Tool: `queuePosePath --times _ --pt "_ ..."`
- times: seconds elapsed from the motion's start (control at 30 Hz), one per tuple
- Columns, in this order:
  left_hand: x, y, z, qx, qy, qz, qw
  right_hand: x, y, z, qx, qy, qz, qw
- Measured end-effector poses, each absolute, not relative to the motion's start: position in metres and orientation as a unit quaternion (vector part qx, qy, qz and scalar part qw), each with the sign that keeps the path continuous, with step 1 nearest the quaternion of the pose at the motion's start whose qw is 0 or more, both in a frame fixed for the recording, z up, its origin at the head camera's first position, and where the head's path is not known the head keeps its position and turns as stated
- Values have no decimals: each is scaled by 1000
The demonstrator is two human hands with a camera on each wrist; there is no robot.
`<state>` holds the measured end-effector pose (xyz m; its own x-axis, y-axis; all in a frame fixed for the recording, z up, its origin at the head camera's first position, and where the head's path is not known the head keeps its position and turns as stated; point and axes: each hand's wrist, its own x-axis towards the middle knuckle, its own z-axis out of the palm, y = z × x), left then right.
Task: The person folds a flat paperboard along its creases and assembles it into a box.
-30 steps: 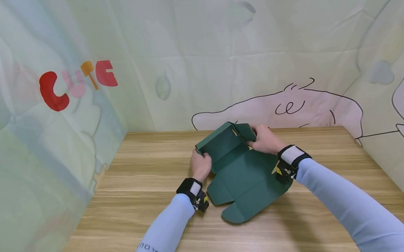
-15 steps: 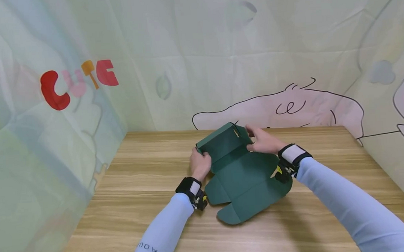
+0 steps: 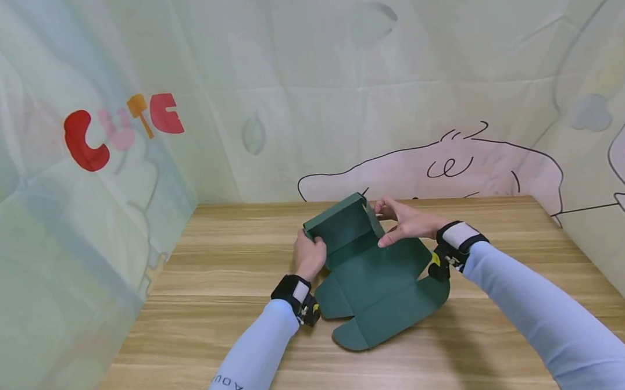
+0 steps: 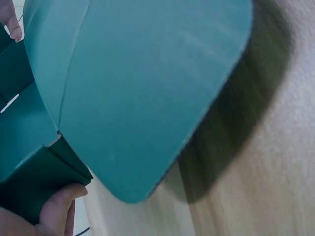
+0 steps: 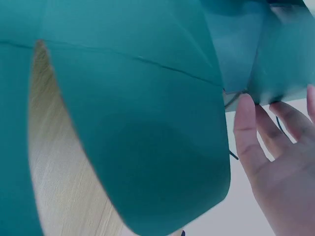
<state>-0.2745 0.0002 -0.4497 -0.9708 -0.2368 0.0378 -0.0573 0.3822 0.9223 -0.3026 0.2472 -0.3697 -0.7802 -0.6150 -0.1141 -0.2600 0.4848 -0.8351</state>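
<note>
A dark green, partly folded cardboard box lies over the table with its far wall standing up. My left hand grips the left end of that wall, thumb on the inner face. In the left wrist view the thumb presses near the wall's corner. At the wall's right end stands a side flap, turned inward. My right hand is right at this flap, its fingers and thumb extended and apart. In the right wrist view the right fingertips are at the flap's lower edge.
The box lies on a wood-grain table. Rounded box flaps spread toward the near side. A printed cloth backdrop rises behind the table's far edge and along the left and right sides. Each wrist carries a strapped camera.
The right flap has swung inward, from sticking out to the right to standing nearly upright. My right hand has loosened its hold and opened its fingers. The left hand stays in place.
</note>
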Motion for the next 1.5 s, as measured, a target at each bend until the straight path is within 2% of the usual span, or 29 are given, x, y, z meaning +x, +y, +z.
queuePosePath --times 0.3,0.57,0.93,1.23,1.5 --pt "-273 0 -449 90 -830 -546 71 -306 254 -369 -248 821 -472 203" --pt "-272 4 -447 81 -826 -553 77 -310 249 -367 -222 846 -458 160" --pt "-269 10 -441 70 -832 -544 81 -311 237 -364 -203 900 -379 71" --pt "-269 14 -441 66 -840 -534 70 -311 233 -363 -153 924 -345 64" --pt "-268 17 -439 51 -841 -535 63 -312 229 -364 -186 931 -313 33"
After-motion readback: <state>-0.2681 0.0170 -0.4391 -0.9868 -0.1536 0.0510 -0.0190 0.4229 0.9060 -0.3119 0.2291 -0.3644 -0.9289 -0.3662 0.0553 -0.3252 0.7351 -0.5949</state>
